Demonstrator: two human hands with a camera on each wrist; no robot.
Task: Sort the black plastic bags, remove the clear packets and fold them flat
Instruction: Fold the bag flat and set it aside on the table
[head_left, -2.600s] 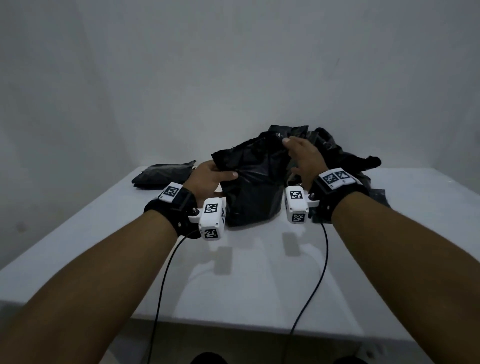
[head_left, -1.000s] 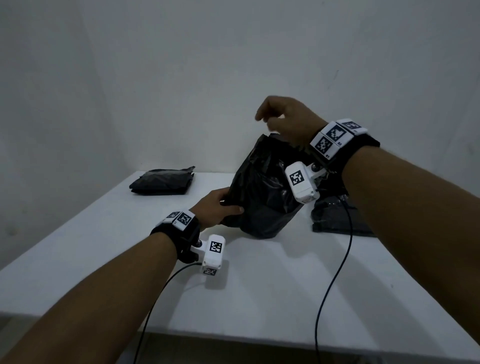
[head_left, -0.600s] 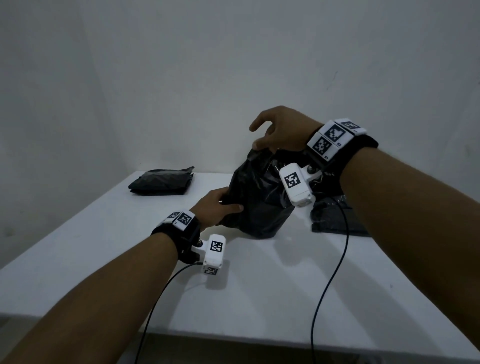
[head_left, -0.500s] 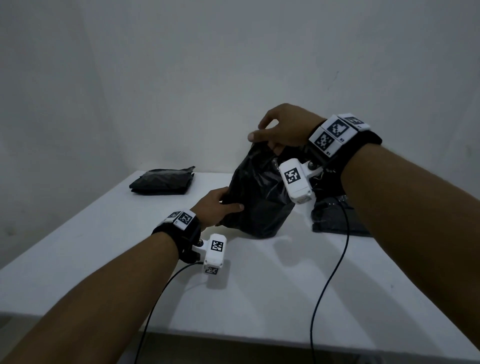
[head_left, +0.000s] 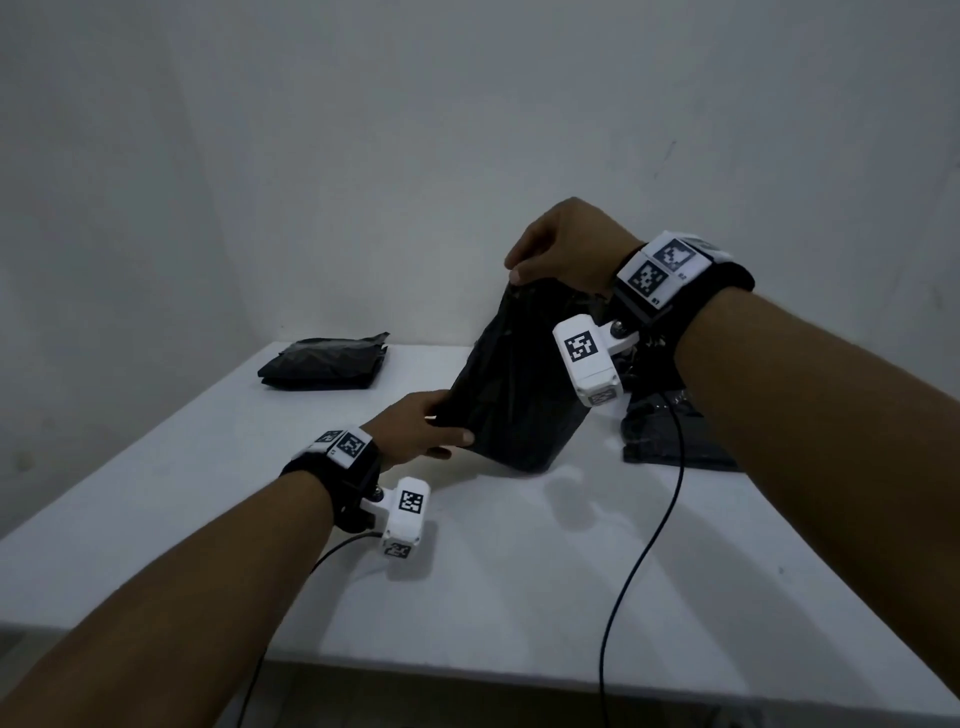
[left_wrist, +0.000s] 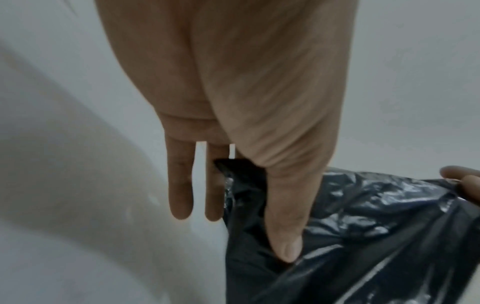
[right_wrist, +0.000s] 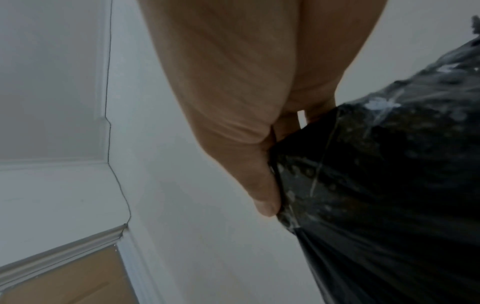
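Note:
A crinkled black plastic bag (head_left: 511, 384) stands upright at the middle of the white table (head_left: 519, 571), held between both hands. My left hand (head_left: 415, 431) pinches its lower left edge, thumb on the front of the black plastic bag (left_wrist: 363, 226) and fingers behind it. My right hand (head_left: 556, 244) grips the bag's top edge from above; in the right wrist view the thumb presses against the black plastic bag (right_wrist: 376, 185). What is inside the bag is hidden.
A folded stack of black bags (head_left: 324, 364) lies at the table's far left corner. Another dark flat bag (head_left: 675, 436) lies to the right, partly behind my right forearm. Two cables (head_left: 639, 545) trail over the front edge. A wall stands close behind.
My right hand came down from above the bag and took hold of its top edge. The left hand has kept its pinch on the lower left edge.

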